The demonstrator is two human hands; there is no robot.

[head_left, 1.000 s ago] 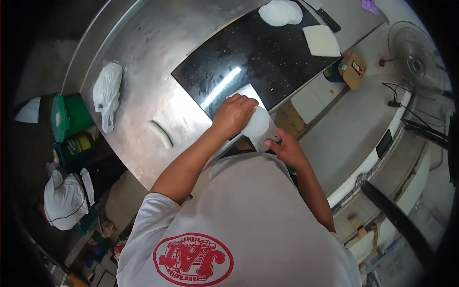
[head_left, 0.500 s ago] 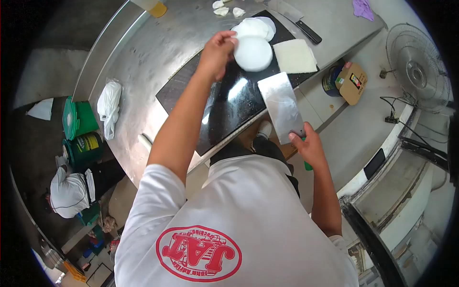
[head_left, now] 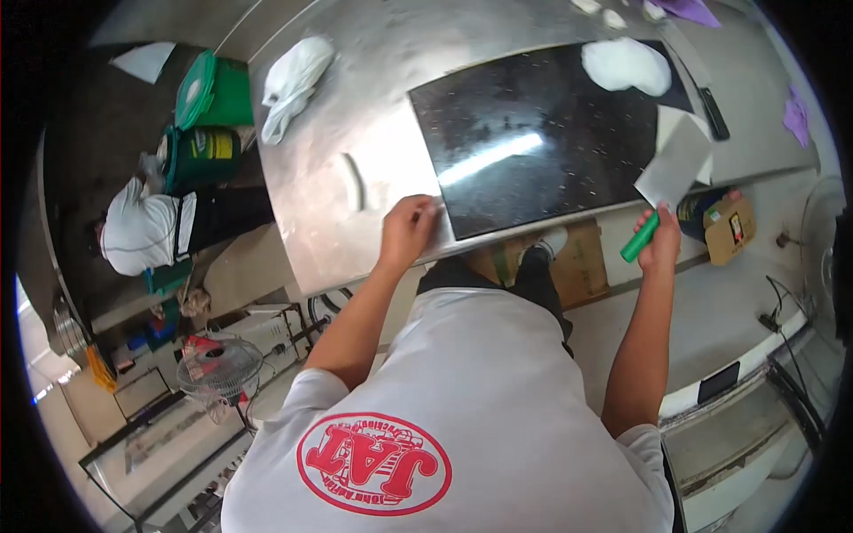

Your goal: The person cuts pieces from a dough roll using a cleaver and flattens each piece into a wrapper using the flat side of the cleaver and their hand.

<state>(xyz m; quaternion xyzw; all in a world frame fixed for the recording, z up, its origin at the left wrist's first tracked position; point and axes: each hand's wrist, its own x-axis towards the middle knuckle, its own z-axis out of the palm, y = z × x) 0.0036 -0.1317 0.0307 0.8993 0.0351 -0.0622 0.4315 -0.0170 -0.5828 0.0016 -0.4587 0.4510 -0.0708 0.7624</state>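
Note:
My right hand (head_left: 659,242) grips the green handle of a cleaver (head_left: 673,167). Its broad metal blade points away from me, over the right front edge of the table and partly across a whitish square sheet (head_left: 668,123). My left hand (head_left: 410,233) is beside the near left corner of a black board (head_left: 542,151), low over the metal table (head_left: 382,107). Its fingers are curled in, and nothing shows in them. Overlapping flat white rounds (head_left: 626,67) lie at the board's far right. Left of the board is a short white cylinder (head_left: 350,182).
A black-handled knife (head_left: 712,114) lies right of the board. A white plastic bag (head_left: 295,82) sits at the table's left. Beyond that side are green tubs (head_left: 213,98) and a bent-over person (head_left: 142,229). An open cardboard box (head_left: 730,229) stands below the right edge.
The view has swung so the table sits further right. My left hand has left the white rounds and come back to the board's near left corner. The cleaver stays in my right hand.

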